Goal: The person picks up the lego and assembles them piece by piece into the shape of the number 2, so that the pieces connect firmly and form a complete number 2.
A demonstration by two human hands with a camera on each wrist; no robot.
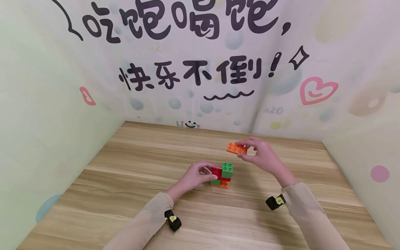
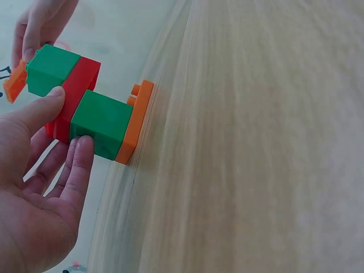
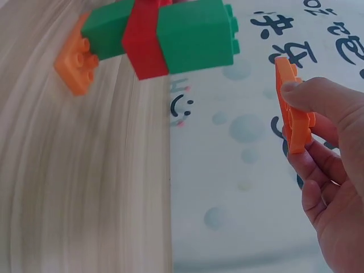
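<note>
A stepped stack of building blocks rises from the wooden tabletop (image 1: 125, 166). At its foot lies a flat orange block (image 2: 136, 122) with studs showing at one end. Above come a lower green block (image 2: 101, 120), a red block (image 2: 82, 85) and an upper green block (image 1: 227, 171) with bare studs on top. My left hand (image 1: 198, 176) grips the stack, thumb on the red block and fingertips by the lower green one. Higher up and behind, my right hand (image 1: 260, 154) pinches a second flat orange block (image 1: 235, 148) at one end, studs upward, apart from the stack.
A printed cloth backdrop (image 1: 187, 107) with dark lettering stands along the table's back edge, and pale side walls (image 1: 56, 121) flank it. Dark wrist cameras (image 1: 173, 221) hang at both beige sleeves.
</note>
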